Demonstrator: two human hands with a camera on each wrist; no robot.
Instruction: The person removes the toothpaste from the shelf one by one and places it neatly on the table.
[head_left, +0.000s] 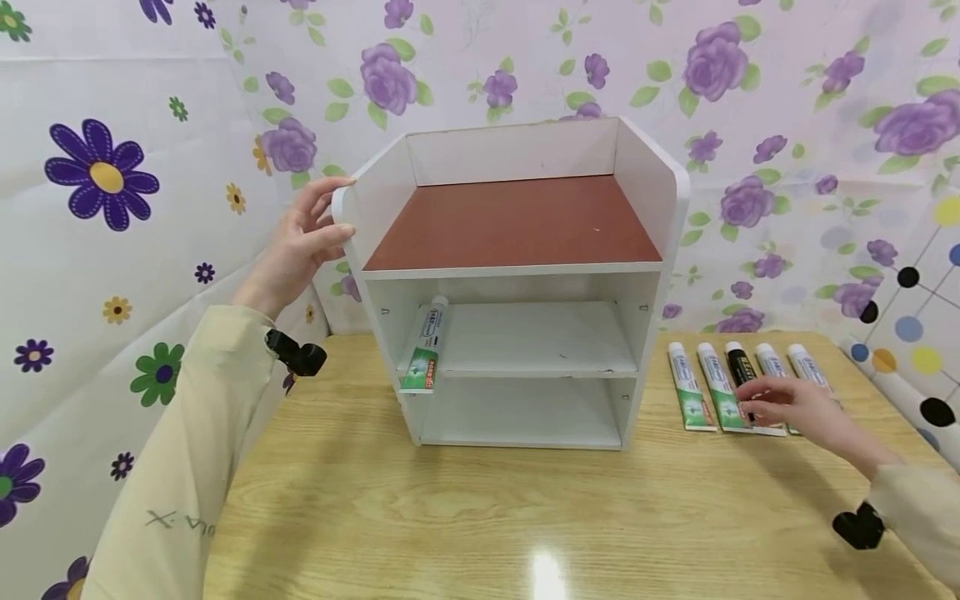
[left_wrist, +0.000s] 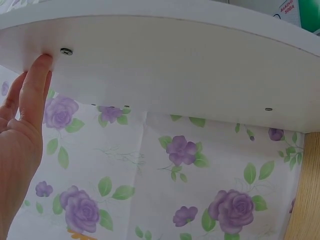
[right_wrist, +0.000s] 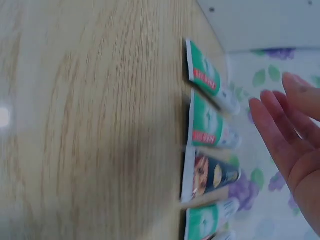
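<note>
My left hand (head_left: 300, 229) holds the upper front corner of a small white shelf unit (head_left: 652, 275), thumb at the front edge. In the left wrist view, fingers (left_wrist: 37, 85) touch the panel's outer face near a screw. Over a row of toothpaste tubes at the right hovers my right hand (head_left: 795, 408), fingers loosely extended and holding nothing. The row has green-and-white toothpaste tubes (head_left: 692, 387) and a black toothpaste tube (right_wrist: 212, 175), caps toward the wall. Another green-and-white toothpaste tube (head_left: 426, 350) lies on the middle shelf at the left, its flat end jutting past the front edge.
The unit's top is a reddish-brown board (head_left: 517, 221) between raised white sides. A lower compartment (head_left: 517, 412) lies under the middle shelf. The unit stands on a wood-grain table (head_left: 465, 517), with a flowered cloth (head_left: 525, 58) behind and another at the left.
</note>
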